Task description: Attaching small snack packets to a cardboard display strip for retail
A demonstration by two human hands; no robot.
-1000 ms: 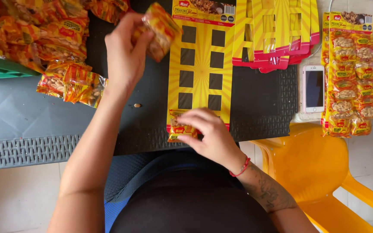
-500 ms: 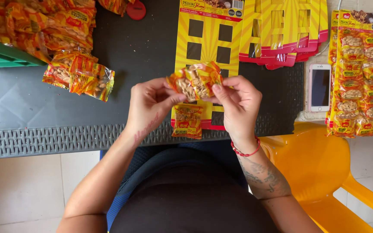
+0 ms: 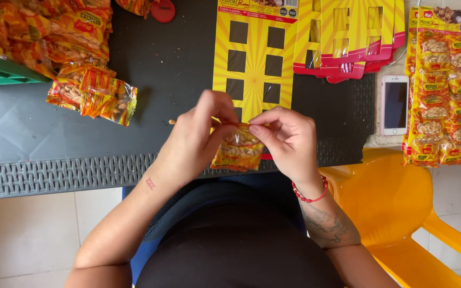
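Both hands, left hand (image 3: 196, 136) and right hand (image 3: 286, 136), are pinching a peanut packet (image 3: 238, 149) onto the yellow display card (image 3: 254, 58), likely needing firm seating next.

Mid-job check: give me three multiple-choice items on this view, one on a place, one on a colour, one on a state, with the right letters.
1. Where does the phone lie?
A. right of the yellow display card
B. on the green crate
C. on the chair

2. What colour is the chair?
A. blue
B. yellow-orange
C. white

3. How is the peanut packet held?
A. lying untouched
B. left hand only
C. pinched by both the left hand and the right hand

Answers: 1 A, it sits beyond the card's right edge; 2 B, its seat shows yellow-orange; 3 C, fingers of both hands grip its top.
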